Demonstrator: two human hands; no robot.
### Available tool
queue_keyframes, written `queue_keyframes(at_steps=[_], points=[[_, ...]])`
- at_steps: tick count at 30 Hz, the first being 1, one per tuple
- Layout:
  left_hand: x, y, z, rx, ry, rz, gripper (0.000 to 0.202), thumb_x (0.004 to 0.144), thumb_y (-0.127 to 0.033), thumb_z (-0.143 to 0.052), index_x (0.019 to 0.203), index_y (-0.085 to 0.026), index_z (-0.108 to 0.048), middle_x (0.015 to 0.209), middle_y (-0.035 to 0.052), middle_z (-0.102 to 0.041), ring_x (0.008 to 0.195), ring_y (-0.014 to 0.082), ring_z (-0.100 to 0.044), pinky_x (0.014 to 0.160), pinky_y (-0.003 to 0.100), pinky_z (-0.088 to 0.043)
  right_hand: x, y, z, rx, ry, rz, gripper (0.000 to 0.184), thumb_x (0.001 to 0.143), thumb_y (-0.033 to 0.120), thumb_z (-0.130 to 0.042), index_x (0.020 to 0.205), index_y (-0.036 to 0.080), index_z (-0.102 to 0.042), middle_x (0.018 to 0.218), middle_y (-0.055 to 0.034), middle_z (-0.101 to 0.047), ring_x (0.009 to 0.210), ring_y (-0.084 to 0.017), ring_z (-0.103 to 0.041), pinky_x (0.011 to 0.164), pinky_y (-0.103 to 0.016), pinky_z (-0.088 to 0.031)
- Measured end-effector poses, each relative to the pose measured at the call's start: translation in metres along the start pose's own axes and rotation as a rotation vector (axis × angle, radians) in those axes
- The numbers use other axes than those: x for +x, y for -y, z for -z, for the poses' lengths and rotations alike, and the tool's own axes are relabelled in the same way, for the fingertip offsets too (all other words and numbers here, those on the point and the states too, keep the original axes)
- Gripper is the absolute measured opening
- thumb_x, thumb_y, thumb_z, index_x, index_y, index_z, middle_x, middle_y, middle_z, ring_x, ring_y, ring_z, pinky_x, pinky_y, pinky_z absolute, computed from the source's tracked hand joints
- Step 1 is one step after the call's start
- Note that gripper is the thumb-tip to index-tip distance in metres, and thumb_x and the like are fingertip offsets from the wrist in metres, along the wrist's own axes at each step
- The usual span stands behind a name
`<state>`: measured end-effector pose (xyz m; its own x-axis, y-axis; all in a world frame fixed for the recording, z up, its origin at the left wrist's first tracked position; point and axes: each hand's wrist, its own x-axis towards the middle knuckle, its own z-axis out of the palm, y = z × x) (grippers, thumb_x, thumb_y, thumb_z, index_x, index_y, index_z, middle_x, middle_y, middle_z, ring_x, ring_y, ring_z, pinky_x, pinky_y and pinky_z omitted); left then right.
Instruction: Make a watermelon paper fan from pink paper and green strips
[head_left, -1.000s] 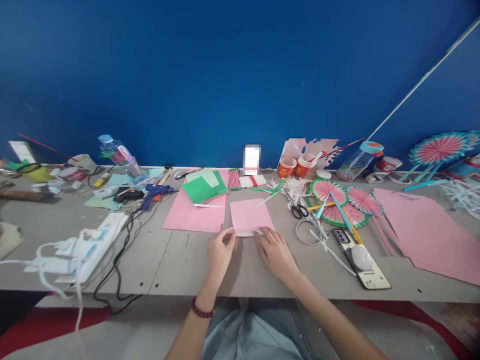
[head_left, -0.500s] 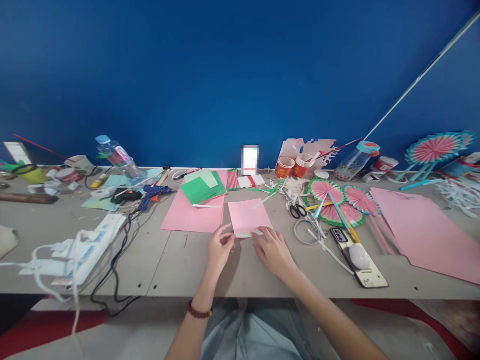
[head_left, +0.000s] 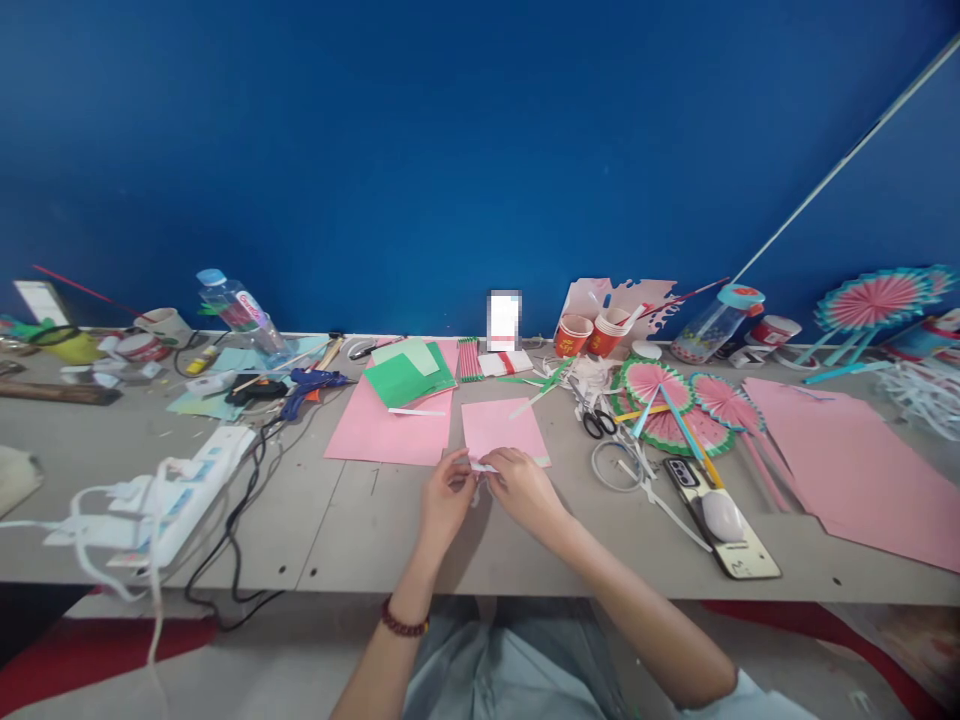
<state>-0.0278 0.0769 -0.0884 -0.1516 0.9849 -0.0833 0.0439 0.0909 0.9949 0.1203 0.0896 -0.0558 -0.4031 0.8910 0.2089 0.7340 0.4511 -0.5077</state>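
Note:
A small square of pink paper lies in front of me, with a narrow white band along its near edge, partly hidden by my fingers. My left hand is closed in a pinch at the paper's near left corner. Against it, my right hand is closed with its fingertips on a thin white strip at the same edge. A short pale end hangs beneath the fingertips. Exactly how the strip is gripped is partly hidden.
Green paper rests on larger pink sheets at left. Scissors, paper fans and a phone lie to the right. Left are a glue gun, a power strip and cables. Red cups stand behind.
My right hand has moved left along the paper's near edge, from lying spread on it to pinching beside my left hand. A white strip now shows between the fingertips.

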Motion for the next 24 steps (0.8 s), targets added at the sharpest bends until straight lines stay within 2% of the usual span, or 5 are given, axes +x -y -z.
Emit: queue_keyframes(at_steps=[6,11,14,18,24], points=[[0.001,0.004,0.001,-0.011,0.039,-0.023,0.039,0.074,-0.034,-0.063,0.107,-0.014,-0.059,0.076,0.0061,-0.069,0.069,0.0179,-0.066,0.048,0.022,-0.049,0.0,-0.006,-0.017,0.189,-0.068,-0.008,0.025,0.082,0.004,-0.049,0.092,0.017,-0.068,0.092,-0.0082,-0.071,0.089,-0.02,-0.064,0.081,-0.033,-0.048],[-0.001,0.006,0.002,0.04,0.057,-0.049,0.037,0.078,-0.033,-0.059,0.11,-0.015,-0.059,0.08,0.0054,-0.07,0.066,0.0169,-0.065,0.05,0.023,-0.049,-0.001,-0.011,-0.023,0.241,-0.127,-0.021,0.02,0.083,0.009,-0.053,0.092,0.018,-0.068,0.09,-0.0081,-0.071,0.087,-0.021,-0.065,0.079,-0.034,-0.05],[-0.004,0.003,0.003,0.143,0.055,-0.119,0.034,0.08,-0.029,-0.056,0.112,-0.017,-0.059,0.083,0.0045,-0.071,0.068,0.0164,-0.065,0.059,0.026,-0.051,-0.002,-0.014,-0.024,0.253,-0.14,-0.019,0.017,0.082,0.01,-0.056,0.089,0.018,-0.069,0.089,-0.0077,-0.071,0.086,-0.02,-0.064,0.078,-0.033,-0.05],[-0.01,-0.001,0.003,0.288,0.042,-0.226,0.033,0.083,-0.023,-0.053,0.116,-0.019,-0.058,0.088,0.0045,-0.072,0.082,0.0188,-0.067,0.077,0.031,-0.052,-0.004,-0.014,-0.025,0.283,-0.138,-0.024,0.016,0.081,0.009,-0.058,0.089,0.018,-0.069,0.089,-0.0071,-0.071,0.086,-0.02,-0.064,0.078,-0.032,-0.05],[-0.014,0.002,0.002,0.411,0.027,-0.305,0.035,0.085,-0.021,-0.051,0.119,-0.02,-0.057,0.096,0.0056,-0.072,0.087,0.0196,-0.067,0.082,0.033,-0.051,-0.005,-0.011,-0.022,0.219,-0.112,-0.038,0.019,0.079,0.007,-0.059,0.088,0.019,-0.07,0.087,-0.0066,-0.071,0.085,-0.02,-0.064,0.077,-0.031,-0.05]])
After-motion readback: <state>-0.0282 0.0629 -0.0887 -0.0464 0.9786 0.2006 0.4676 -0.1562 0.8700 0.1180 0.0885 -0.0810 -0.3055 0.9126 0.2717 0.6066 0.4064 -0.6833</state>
